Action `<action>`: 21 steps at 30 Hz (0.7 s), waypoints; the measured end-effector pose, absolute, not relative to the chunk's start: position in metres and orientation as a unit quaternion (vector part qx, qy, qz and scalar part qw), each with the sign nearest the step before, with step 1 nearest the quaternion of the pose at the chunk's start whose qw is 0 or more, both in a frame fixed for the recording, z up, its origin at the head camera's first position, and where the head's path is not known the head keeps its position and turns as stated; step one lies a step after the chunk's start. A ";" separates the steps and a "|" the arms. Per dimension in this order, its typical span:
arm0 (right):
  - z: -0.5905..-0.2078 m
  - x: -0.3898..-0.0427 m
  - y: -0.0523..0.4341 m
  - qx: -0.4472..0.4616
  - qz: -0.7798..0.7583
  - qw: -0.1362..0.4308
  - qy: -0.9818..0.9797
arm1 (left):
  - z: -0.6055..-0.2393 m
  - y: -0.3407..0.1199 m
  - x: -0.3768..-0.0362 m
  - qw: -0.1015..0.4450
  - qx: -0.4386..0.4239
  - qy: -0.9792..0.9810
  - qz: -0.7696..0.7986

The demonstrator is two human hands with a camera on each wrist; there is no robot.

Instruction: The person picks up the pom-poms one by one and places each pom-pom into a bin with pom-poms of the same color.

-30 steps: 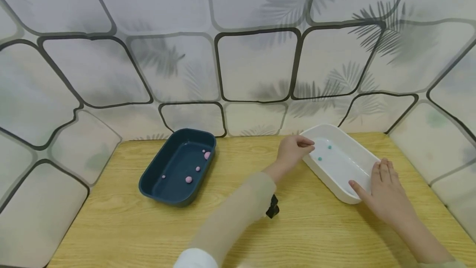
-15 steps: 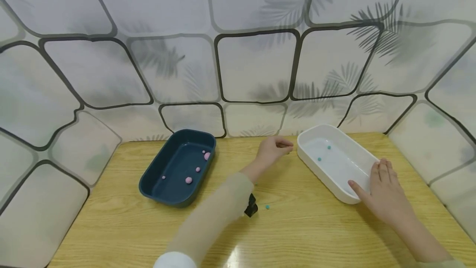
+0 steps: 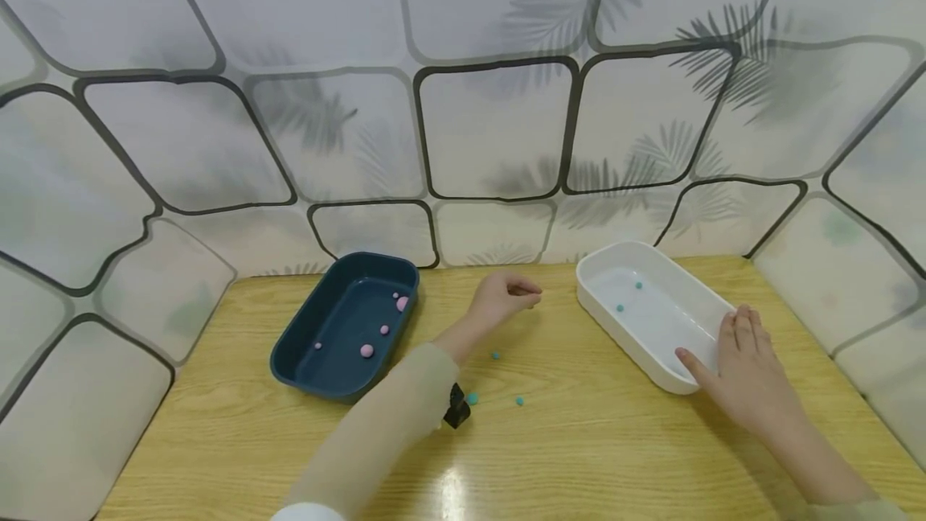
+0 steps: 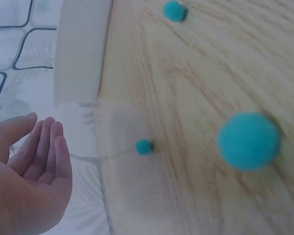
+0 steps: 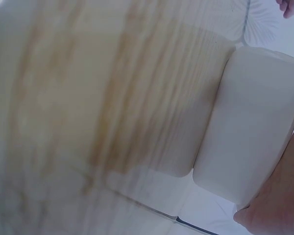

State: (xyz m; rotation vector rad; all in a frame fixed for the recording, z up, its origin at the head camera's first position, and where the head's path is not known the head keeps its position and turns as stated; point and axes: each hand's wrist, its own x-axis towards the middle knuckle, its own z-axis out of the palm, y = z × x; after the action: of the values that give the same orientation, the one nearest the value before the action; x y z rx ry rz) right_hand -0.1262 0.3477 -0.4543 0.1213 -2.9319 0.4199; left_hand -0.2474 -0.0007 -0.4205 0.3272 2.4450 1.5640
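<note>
Resting on a wooden table [image 3: 593, 457], a person's right hand [image 3: 745, 372] lies with straight fingers against the near end of a white tray [image 3: 651, 344], which holds two small teal balls. The left hand [image 3: 499, 300] hovers between this tray and a dark blue tray [image 3: 289, 348] holding pink balls, its fingers loosely curled and holding nothing. Three teal balls [image 3: 518, 401] lie loose on the table near the left forearm; the left wrist view shows them too [image 4: 249, 142]
</note>
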 end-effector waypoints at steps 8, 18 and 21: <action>-0.452 -0.127 0.348 0.034 0.138 0.077 -0.987 | -0.434 -0.021 -0.239 0.112 0.107 0.840 0.519; -0.453 -0.126 0.350 0.034 0.140 0.074 -0.987 | -0.453 -0.040 -0.226 0.108 0.114 0.845 0.511; -0.453 -0.127 0.349 0.034 0.140 0.073 -0.987 | -0.456 -0.044 -0.223 0.108 0.109 0.846 0.510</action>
State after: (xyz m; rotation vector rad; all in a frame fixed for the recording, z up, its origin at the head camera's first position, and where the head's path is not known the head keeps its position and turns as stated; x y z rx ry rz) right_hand -0.1266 0.3489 -0.4528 0.1032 -2.9644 0.4200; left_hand -0.2234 -0.0443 -0.4565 0.3220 2.4901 1.4990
